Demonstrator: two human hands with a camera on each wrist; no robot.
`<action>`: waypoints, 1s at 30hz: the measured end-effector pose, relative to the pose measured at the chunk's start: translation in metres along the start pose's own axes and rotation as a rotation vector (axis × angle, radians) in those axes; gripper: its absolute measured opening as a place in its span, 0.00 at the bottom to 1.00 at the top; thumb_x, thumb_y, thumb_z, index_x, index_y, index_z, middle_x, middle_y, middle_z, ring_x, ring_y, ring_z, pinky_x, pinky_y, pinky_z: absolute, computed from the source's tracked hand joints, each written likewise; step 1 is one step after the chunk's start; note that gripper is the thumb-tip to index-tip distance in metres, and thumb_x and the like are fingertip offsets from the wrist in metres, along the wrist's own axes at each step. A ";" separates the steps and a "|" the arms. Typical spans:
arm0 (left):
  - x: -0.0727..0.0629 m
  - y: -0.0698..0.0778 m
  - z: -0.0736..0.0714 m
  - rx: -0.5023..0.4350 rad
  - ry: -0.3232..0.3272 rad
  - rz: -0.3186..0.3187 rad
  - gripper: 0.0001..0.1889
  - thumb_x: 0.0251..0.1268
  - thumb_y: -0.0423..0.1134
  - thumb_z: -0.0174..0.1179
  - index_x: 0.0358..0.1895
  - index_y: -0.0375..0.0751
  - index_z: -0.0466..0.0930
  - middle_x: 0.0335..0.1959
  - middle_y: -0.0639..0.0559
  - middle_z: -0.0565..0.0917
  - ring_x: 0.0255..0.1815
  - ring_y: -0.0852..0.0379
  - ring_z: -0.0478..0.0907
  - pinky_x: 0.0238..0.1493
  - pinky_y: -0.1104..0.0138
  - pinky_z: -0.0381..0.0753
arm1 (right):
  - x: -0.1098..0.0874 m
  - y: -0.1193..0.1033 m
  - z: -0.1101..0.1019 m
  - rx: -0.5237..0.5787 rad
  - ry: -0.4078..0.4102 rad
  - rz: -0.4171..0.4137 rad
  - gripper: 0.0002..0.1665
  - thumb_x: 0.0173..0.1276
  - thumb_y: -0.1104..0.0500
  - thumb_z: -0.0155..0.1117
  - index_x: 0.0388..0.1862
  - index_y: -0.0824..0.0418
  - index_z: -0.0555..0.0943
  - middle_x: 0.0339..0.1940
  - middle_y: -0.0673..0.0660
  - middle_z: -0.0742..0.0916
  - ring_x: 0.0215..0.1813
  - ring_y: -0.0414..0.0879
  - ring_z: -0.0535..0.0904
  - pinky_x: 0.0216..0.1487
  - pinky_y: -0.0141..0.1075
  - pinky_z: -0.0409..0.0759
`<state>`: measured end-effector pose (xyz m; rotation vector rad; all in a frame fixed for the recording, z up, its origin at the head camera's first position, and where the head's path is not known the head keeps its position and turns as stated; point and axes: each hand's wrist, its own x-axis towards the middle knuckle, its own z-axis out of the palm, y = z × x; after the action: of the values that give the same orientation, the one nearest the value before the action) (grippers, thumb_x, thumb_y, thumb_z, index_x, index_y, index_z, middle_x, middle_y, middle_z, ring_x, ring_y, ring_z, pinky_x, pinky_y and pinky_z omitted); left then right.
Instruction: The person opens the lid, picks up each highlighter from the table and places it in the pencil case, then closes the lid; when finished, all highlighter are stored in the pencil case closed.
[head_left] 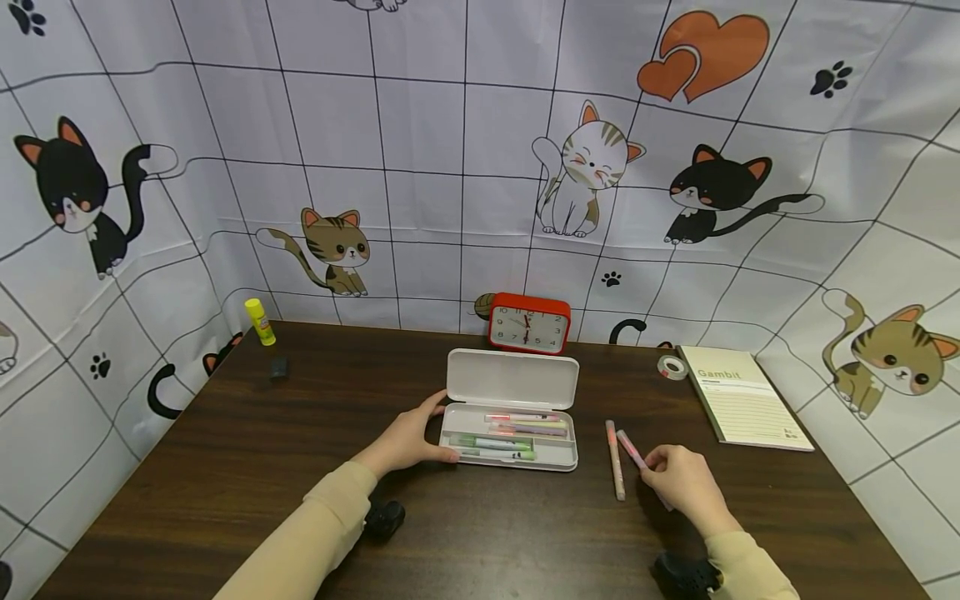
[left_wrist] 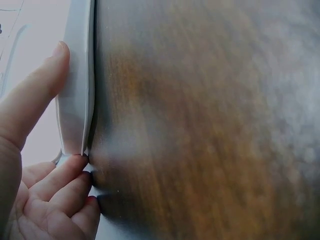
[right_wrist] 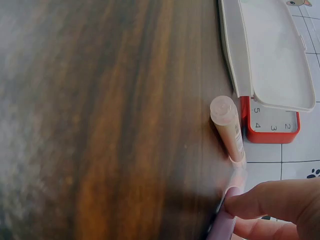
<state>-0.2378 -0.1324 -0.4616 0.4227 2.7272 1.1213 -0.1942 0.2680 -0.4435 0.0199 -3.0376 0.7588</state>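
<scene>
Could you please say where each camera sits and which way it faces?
Head: worn on the head, looking forward and down at the desk; left hand, right hand and sleeves show.
Left wrist: worn there, looking at the white case; part of the left hand shows.
Right wrist: worn there, looking toward a peach pen and red clock; part of the right hand shows.
Shared: head and right wrist both show case, pen and clock.

A pencil case (head_left: 555, 453) is set mid-tabletop (head_left: 495, 533), markers (head_left: 498, 444) laid inside, a clock (head_left: 529, 326) placed behind. Two pens (head_left: 615, 460) are laid to its right; farther right, a notebook (head_left: 746, 398) is flanked on its left by a tape roll (head_left: 672, 377). At back left, a glue stick (head_left: 260, 322) is placed behind a small block (head_left: 279, 368).
</scene>
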 end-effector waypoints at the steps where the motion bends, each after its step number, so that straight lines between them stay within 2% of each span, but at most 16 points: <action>1: 0.000 0.000 0.000 -0.001 0.000 -0.001 0.56 0.44 0.50 0.75 0.75 0.40 0.50 0.66 0.39 0.70 0.68 0.39 0.64 0.65 0.46 0.63 | 0.000 0.000 0.000 0.002 0.004 0.001 0.06 0.54 0.63 0.66 0.29 0.66 0.82 0.19 0.51 0.79 0.19 0.42 0.72 0.22 0.36 0.69; 6: -0.001 -0.001 0.000 -0.003 -0.002 -0.003 0.56 0.44 0.51 0.75 0.75 0.40 0.50 0.67 0.40 0.70 0.68 0.39 0.64 0.65 0.45 0.62 | -0.002 0.001 -0.001 0.032 0.020 0.004 0.06 0.56 0.64 0.64 0.30 0.67 0.81 0.18 0.51 0.78 0.16 0.42 0.70 0.19 0.35 0.69; 13: -0.001 0.000 -0.001 -0.006 -0.004 -0.005 0.56 0.44 0.51 0.75 0.75 0.40 0.50 0.66 0.39 0.70 0.68 0.39 0.63 0.65 0.45 0.62 | 0.000 -0.001 0.000 0.003 0.071 -0.032 0.05 0.55 0.63 0.65 0.31 0.64 0.82 0.19 0.50 0.76 0.21 0.43 0.67 0.22 0.35 0.64; 23: -0.002 0.000 -0.002 -0.012 -0.004 -0.008 0.55 0.45 0.51 0.75 0.75 0.40 0.50 0.66 0.40 0.70 0.68 0.39 0.63 0.65 0.45 0.62 | 0.003 -0.015 0.005 -0.011 0.097 -0.045 0.04 0.55 0.62 0.66 0.30 0.58 0.84 0.22 0.49 0.77 0.24 0.43 0.68 0.22 0.35 0.64; 30: 0.000 0.000 -0.002 -0.007 -0.004 -0.005 0.56 0.44 0.51 0.75 0.75 0.41 0.51 0.66 0.40 0.70 0.68 0.40 0.63 0.66 0.46 0.62 | 0.007 -0.029 0.009 -0.023 0.084 -0.064 0.03 0.56 0.60 0.68 0.31 0.56 0.85 0.22 0.49 0.79 0.25 0.43 0.70 0.21 0.36 0.66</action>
<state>-0.2382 -0.1338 -0.4607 0.4160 2.7184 1.1277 -0.2005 0.2384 -0.4374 0.0817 -2.9503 0.7012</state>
